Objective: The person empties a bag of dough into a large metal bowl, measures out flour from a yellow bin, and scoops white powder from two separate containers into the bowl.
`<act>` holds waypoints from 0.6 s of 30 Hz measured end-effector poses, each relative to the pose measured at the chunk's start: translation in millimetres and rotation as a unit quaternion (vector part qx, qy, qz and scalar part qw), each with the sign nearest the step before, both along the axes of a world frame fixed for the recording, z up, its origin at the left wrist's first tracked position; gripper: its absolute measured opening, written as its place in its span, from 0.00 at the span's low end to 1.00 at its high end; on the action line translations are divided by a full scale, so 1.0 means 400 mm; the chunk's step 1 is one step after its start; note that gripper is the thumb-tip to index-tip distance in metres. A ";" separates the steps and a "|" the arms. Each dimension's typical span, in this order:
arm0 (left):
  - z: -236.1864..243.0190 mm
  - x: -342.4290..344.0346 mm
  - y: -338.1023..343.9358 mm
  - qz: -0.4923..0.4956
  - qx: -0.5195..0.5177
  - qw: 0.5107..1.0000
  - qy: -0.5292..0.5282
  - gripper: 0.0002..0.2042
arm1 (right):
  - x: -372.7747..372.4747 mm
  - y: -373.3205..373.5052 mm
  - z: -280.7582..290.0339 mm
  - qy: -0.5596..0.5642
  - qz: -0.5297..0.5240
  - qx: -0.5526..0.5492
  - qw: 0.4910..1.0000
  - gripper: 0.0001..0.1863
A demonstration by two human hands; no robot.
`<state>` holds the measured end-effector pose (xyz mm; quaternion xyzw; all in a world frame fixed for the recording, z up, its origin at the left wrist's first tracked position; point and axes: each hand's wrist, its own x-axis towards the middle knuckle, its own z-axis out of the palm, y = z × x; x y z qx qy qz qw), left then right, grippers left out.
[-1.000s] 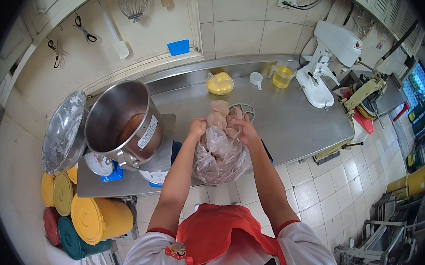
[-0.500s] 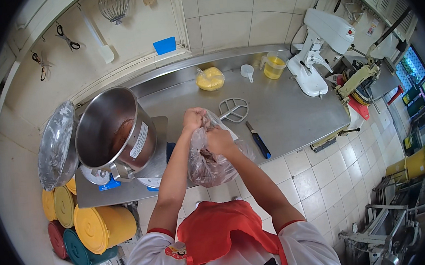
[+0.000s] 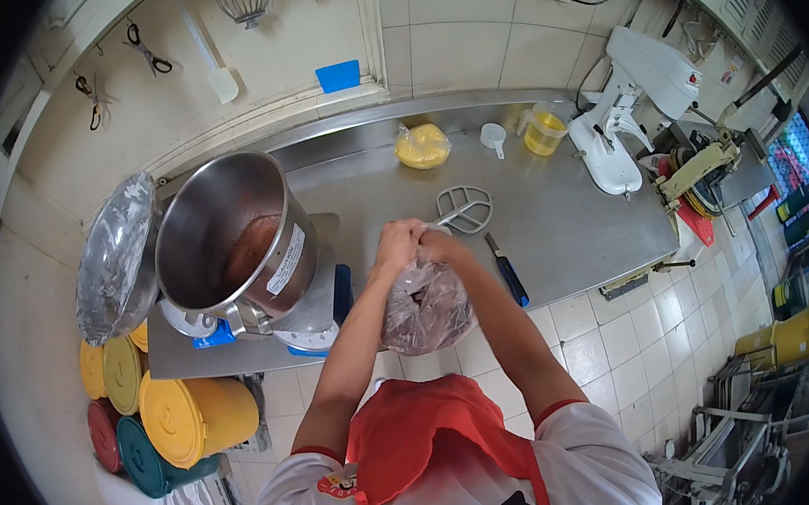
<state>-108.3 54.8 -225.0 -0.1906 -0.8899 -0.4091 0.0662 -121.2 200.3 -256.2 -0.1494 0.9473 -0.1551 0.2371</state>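
Note:
My left hand [image 3: 398, 246] and my right hand [image 3: 438, 244] meet at the gathered top of a clear plastic bag [image 3: 426, 317] with pale brownish contents, both closed on it. The bag is at the counter's front edge. Just beyond it lies a flat mixer paddle [image 3: 465, 209]; right of it, a blue-handled knife [image 3: 514, 282]. To the left a large steel mixing bowl [image 3: 188, 249], brown residue inside, rests by scales [image 3: 305, 339].
On the steel counter [image 3: 591, 239]: bagged yellow mass [image 3: 422, 148], measuring cup [image 3: 492, 137], jug of yellow liquid [image 3: 544, 138], white stand mixer [image 3: 604, 149]. A plastic-lined bowl [image 3: 114, 254] leans at left above coloured bins [image 3: 191, 422]. Beige machine [image 3: 699, 176] at right.
My hands have come together on the bag's top, which is now bunched up. The lumps that stood out at its top are covered, and the knife has come into view beside it.

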 end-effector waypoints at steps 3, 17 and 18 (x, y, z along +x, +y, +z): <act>0.022 0.040 -0.047 0.012 0.030 0.999 -0.022 0.06 | 0.083 0.092 0.097 -0.060 -0.142 -0.357 0.921 0.23; -0.051 0.181 0.141 0.049 -0.077 0.992 0.090 0.06 | 0.207 0.197 0.049 -0.084 -0.373 -0.563 0.733 0.02; -0.057 0.181 0.145 0.055 -0.076 0.991 0.092 0.06 | 0.217 0.169 0.059 -0.061 -0.376 -0.586 0.715 0.02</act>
